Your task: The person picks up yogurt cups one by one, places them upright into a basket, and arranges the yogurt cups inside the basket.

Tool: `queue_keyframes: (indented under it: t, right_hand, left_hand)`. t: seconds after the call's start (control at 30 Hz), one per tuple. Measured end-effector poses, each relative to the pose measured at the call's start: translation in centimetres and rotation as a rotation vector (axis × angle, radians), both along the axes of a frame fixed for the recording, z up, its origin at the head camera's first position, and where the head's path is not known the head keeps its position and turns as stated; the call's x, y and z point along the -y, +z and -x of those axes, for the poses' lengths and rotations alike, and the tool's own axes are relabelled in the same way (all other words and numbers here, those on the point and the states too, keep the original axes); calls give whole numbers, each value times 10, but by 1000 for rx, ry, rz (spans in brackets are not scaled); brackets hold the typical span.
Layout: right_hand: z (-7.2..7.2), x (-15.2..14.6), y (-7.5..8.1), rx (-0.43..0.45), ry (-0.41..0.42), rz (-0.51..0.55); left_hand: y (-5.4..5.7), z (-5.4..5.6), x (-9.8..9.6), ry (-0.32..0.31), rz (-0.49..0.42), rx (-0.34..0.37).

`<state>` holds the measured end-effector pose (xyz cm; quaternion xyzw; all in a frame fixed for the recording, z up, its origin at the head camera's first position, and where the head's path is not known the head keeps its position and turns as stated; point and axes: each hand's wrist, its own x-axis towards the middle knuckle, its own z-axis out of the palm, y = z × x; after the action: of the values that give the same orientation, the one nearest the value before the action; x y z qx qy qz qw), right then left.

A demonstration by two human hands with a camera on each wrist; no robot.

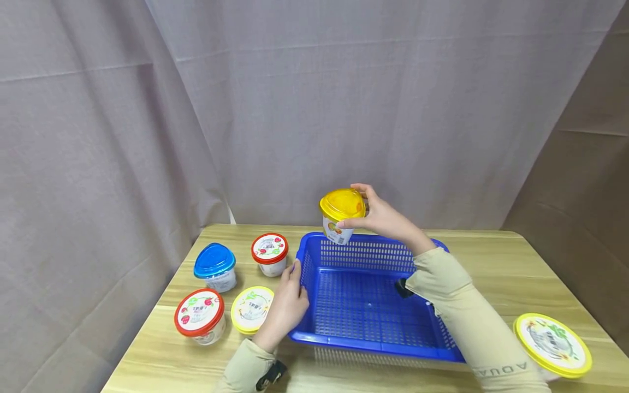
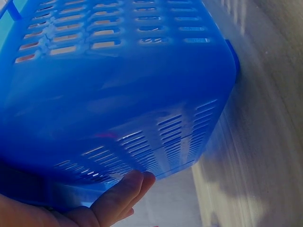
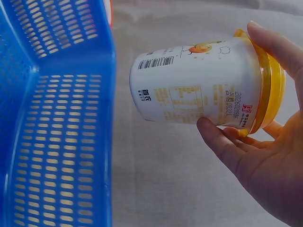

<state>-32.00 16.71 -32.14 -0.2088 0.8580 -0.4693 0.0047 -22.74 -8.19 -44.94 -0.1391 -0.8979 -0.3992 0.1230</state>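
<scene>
My right hand [image 1: 390, 221] holds a white cup with a domed yellow lid [image 1: 343, 204], gripping it around the lid and upper side. In the head view the cup is up at the back rim of a blue plastic basket [image 1: 373, 347]. The right wrist view shows the cup's printed side [image 3: 189, 90] and barcode, apart from the basket's slotted wall [image 3: 59, 151]. At the basket's left side, my left hand [image 1: 286, 305] grips the rim. Fingers [image 2: 116, 201] lie against the outside wall in the left wrist view. The basket's visible inside holds nothing.
Left of the basket stand a blue-lidded cup [image 1: 215, 261], two red-lidded cups [image 1: 269, 247] [image 1: 199, 312] and a yellow-rimmed cup [image 1: 251, 309]. Another yellow-rimmed cup [image 1: 552, 345] is at the right, by my sleeve. A grey curtain [image 1: 314, 109] hangs behind the wooden table [image 1: 501, 262].
</scene>
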Motion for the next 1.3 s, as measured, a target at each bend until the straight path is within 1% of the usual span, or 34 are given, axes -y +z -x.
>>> queue_keyframes:
  t: [0.23,0.53,0.7,0.87,1.1,1.3]
  right_hand:
    - [-2,9,-15,-8,31,-43]
    - [-3,15,-36,7,62,-51]
    - [-7,17,-45,15,78,-78]
    - [-7,19,-53,16,88,-95]
    - [-7,26,-62,52,80,-95]
    - [-5,29,-73,60,71,-108]
  left_hand:
    - [0,1,-2,9,10,-1]
    - [0,-1,-2,5,12,-2]
    - [0,-2,-2,-6,11,-13]
    - [0,-3,-1,-2,4,-4]
    - [1,-2,0,-1,-2,1]
    - [0,-2,1,-1,4,12]
